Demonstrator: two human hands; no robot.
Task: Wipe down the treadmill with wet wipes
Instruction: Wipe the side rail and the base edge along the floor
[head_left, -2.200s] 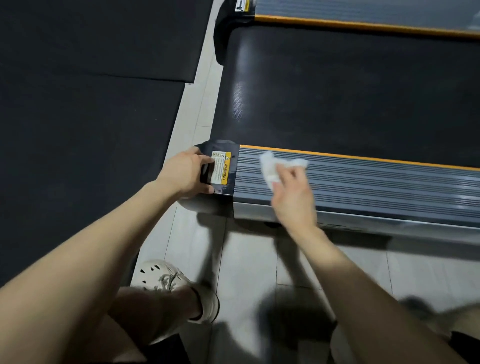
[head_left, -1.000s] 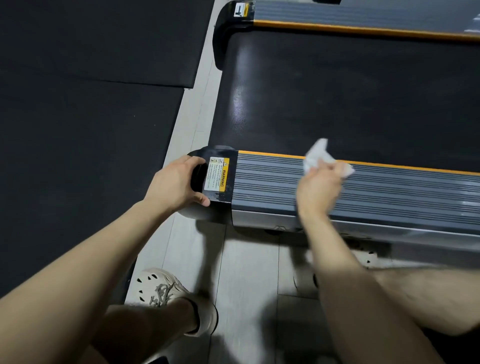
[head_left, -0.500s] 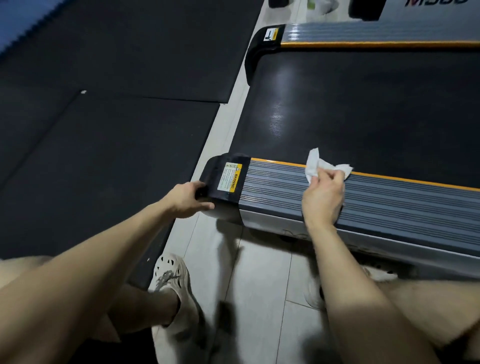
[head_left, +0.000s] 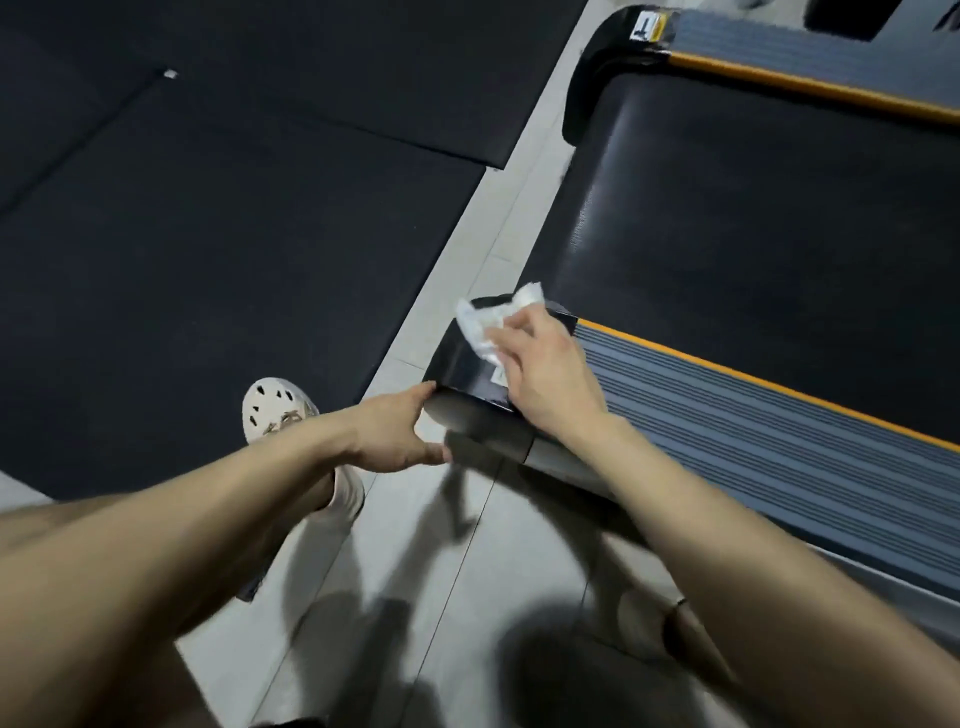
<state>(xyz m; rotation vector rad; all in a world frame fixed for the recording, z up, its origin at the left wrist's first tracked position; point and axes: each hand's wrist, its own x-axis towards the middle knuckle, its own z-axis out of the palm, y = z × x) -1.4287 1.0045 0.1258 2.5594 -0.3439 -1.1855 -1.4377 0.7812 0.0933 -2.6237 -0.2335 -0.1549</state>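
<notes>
Nearest to me, my forearms fill the bottom and a blurred shoe (head_left: 641, 626) sits half hidden under my right arm. On the grey tile floor (head_left: 415, 597) stands my pale perforated shoe (head_left: 278, 408), partly covered by the left arm. My left hand (head_left: 395, 434) grips the low corner of the treadmill (head_left: 753, 431), thumb and fingers spread around its edge. My right hand (head_left: 543, 374) presses the crumpled wet wipe (head_left: 491, 322) on the black end cap (head_left: 457, 358), fingers together; it hides the label almost fully. Beyond lie the black belt (head_left: 753, 223) and dark floor mats (head_left: 208, 208); the far rail (head_left: 779, 47) is cut off by the frame.
</notes>
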